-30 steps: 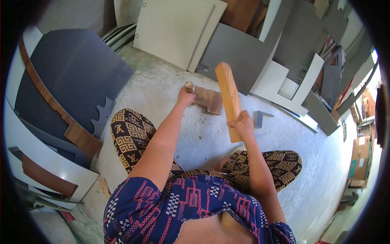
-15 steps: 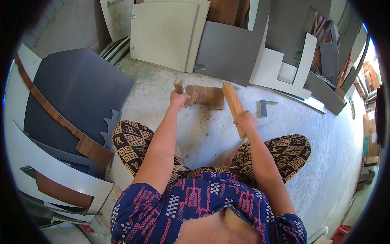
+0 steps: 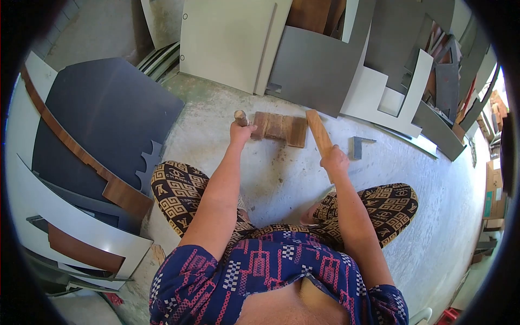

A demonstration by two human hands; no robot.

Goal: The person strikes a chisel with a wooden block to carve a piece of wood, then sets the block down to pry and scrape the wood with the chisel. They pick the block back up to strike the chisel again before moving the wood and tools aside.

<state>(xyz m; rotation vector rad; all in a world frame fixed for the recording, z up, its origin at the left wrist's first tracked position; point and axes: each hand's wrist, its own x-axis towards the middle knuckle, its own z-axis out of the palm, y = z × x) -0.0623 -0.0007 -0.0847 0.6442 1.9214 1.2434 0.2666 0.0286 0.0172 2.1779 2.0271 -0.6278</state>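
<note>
Head view, with its middle as the centre of your clock: the widest thing before you is the pale, scuffed floor [image 3: 271,187]. A dark panel [image 3: 103,119] rests between 9 and 10 o'clock. Near 12, a little towards 11, you have an upright cream panel [image 3: 225,46]; at 1 o'clock a grey panel [image 3: 319,67] slants beside it, and at 2 a white panel [image 3: 365,93] with a square cut-out stands in front of darker boards. Your patterned trouser legs [image 3: 179,189] spread out to 8 and 4 o'clock.

The wooden bar [image 3: 318,131] lies at 2 o'clock, its far end pointing up towards 1. Your right hand [image 3: 335,158], at 3, has its fingers wrapped round the bar's near part. Between 12 and 1, flat on the floor, is the dark wood block [image 3: 276,127], its upper face broken into sections with rough, worn strips between them. The bar's far end appears just beside the block's 3 o'clock end; you cannot tell whether they touch.

Your left hand [image 3: 242,133], at 11, is closed in a fist round a round handle [image 3: 240,116], whose butt sticks up above your fingers. The hand sits just beside the block's 9 o'clock end, and whatever is below the grip is too unclear to tell. Near 3 o'clock, past your right hand, a small grey L-shaped piece [image 3: 356,148] lies on the floor.
</note>
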